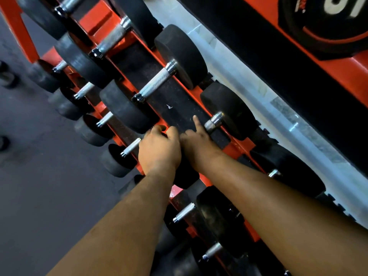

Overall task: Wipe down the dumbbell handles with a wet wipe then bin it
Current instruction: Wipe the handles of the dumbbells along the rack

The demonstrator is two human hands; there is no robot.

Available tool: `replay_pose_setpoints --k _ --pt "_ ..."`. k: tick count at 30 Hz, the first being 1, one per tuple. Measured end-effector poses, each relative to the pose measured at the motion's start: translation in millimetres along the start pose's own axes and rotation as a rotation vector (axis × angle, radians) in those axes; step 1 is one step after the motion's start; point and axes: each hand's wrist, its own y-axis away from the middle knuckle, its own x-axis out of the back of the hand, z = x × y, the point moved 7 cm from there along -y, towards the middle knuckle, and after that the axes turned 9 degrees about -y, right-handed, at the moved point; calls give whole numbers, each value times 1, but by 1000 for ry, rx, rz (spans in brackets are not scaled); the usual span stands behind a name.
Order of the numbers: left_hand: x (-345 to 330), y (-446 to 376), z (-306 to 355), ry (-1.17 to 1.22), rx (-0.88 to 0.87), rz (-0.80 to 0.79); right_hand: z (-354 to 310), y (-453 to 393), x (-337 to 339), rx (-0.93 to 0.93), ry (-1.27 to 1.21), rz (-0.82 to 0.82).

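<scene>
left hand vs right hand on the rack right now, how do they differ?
The left hand has its fingers curled over near a black dumbbell head; the right hand points its index finger out. The left hand lies away from any handle, while the right hand sits on the dumbbell handle it mostly covers. No wipe shows in either. Both reach onto the top tier of the orange rack.

Black-ended dumbbells lie in rows across the orange rack [235, 151], steel handles spanning its rails. One knurled handle [154, 83] sits fully bare on the rack's top tier. Next along that tier, only the far end of another handle [213, 122] shows, the rest covered. No wipe can be made out.
</scene>
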Motion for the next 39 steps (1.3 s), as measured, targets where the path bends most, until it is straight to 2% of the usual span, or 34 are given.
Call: replay_pose_setpoints --k 3,5,8,12,13,17,18,20,23,27,29,34,39 --pt "-1 0 0 0 -6 2 11 36 -21 3 65 232" --pt "-1 0 -1 4 0 7 16 55 -34 12 61 261" --pt "-1 0 1 -4 -10 15 14 41 -20 14 59 222" --pt "1 2 3 0 -9 19 5 2 8 -17 4 -56" --pt "1 2 3 1 -8 20 6 3 8 -20 10 -51" --pt "3 2 2 -10 -14 36 21 46 -15 -43 32 325" --pt "3 2 2 -13 -14 39 27 56 -25 -56 79 339" --pt "3 3 2 -17 -12 35 34 61 -33 -77 131 349" --pt "4 5 4 -3 -8 26 29 39 -9 -141 94 356" --pt "5 6 6 -9 -11 17 30 18 14 -152 22 257" --pt "5 5 5 -8 -7 22 36 29 3 -131 40 311" --pt "4 5 2 -2 -4 16 42 66 -22 -218 145 469" --pt "5 7 8 -30 -7 8 38 21 13 -216 60 312"
